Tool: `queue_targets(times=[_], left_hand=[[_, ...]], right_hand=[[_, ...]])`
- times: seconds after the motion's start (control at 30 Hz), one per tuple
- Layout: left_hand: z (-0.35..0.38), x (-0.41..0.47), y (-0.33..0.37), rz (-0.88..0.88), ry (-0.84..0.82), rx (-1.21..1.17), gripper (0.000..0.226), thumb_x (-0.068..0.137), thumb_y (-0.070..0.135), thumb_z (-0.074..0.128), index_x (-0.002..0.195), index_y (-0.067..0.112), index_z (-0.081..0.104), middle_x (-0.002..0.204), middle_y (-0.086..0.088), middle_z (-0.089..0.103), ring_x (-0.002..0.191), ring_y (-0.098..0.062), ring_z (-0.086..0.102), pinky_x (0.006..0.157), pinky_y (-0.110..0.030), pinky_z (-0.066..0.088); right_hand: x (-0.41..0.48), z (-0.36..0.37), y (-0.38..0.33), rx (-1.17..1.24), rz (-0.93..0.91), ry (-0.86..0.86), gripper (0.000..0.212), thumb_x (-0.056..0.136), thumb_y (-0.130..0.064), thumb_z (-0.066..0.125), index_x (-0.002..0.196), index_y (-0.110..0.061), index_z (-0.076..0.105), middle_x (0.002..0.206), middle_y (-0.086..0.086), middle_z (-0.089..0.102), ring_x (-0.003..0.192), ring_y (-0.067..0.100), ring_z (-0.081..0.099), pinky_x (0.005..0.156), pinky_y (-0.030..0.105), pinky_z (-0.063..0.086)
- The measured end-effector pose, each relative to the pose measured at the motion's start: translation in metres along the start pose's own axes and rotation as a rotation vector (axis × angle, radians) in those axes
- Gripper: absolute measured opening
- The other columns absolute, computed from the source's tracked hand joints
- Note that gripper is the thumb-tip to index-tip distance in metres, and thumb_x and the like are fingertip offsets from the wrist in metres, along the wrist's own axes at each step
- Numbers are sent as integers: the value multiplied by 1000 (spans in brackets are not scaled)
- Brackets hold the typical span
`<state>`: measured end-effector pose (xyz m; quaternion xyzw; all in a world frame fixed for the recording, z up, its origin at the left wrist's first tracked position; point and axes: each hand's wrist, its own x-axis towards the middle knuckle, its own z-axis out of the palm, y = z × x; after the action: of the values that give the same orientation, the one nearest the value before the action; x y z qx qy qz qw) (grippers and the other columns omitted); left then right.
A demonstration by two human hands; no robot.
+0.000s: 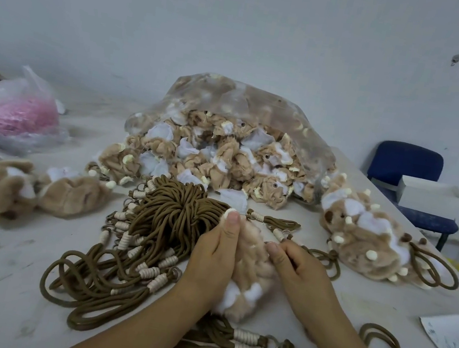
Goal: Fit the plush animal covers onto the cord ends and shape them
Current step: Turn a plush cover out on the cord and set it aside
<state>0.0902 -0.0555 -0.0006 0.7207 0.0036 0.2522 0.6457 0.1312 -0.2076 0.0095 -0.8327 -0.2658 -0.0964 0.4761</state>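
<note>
Looking rumpled, tan fuzzy plush cover [250, 270], white patches

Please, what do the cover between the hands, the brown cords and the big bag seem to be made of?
The plush cover: fuzzy tan and white pile fabric, matte. The brown cords: probably braided textile or elastic, matte, lying in limp loops. The big bag: thin clear plastic film, crinkled, faintly glossy; its contents show through.
</note>
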Motion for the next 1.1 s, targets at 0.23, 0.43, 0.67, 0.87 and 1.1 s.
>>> queue_targets(times=[0.23, 0.43, 0.67, 0.87, 1.1], left_hand=[[-4, 1, 2, -24, -144, -35, 89, 84, 81, 22, 61, 5, 65, 58, -18, 62, 56, -31, 59, 59, -36, 51], [3, 1, 3, 5, -150, 101, 80, 82, 75, 24, 63, 9, 64, 60, -13, 64, 59, -25, 62, 61, -38, 52], [4, 3, 0, 80, -30, 124, 43, 90, 54, 38, 70, 21, 58, 61, 6, 58, 58, -8, 55, 59, -39, 47], [-1, 5, -1, 134, 87, 47, 34, 95, 51, 38, 89, 28, 62, 88, 10, 68, 78, 0, 64, 70, -15, 49], [7, 3, 3, 140, -33, 208, 52, 93, 51, 34, 91, 6, 60, 81, -12, 66, 77, -25, 64, 75, -49, 50]], right_hand=[[0, -2, -4, 7, -27, -20, 43, 81, -55, 44, 65, -16, 51, 57, -12, 50, 56, 0, 45, 57, 13, 35], [-2, 3, -6, 37, 34, -19, 37, 94, -36, 51, 66, -11, 49, 57, -6, 50, 54, 0, 43, 53, 16, 35], [1, 6, -4, -95, 43, 16, 35, 95, -35, 50, 65, -17, 47, 57, -6, 49, 57, -2, 47, 53, 15, 35], [1, 3, -4, -186, 35, 45, 38, 94, -43, 47, 62, -23, 42, 54, -5, 46, 55, 7, 46, 65, 30, 29], [1, 10, -10, -120, 120, 96, 38, 96, -40, 44, 63, -20, 42, 59, -4, 51, 59, 8, 46, 52, 21, 32]])
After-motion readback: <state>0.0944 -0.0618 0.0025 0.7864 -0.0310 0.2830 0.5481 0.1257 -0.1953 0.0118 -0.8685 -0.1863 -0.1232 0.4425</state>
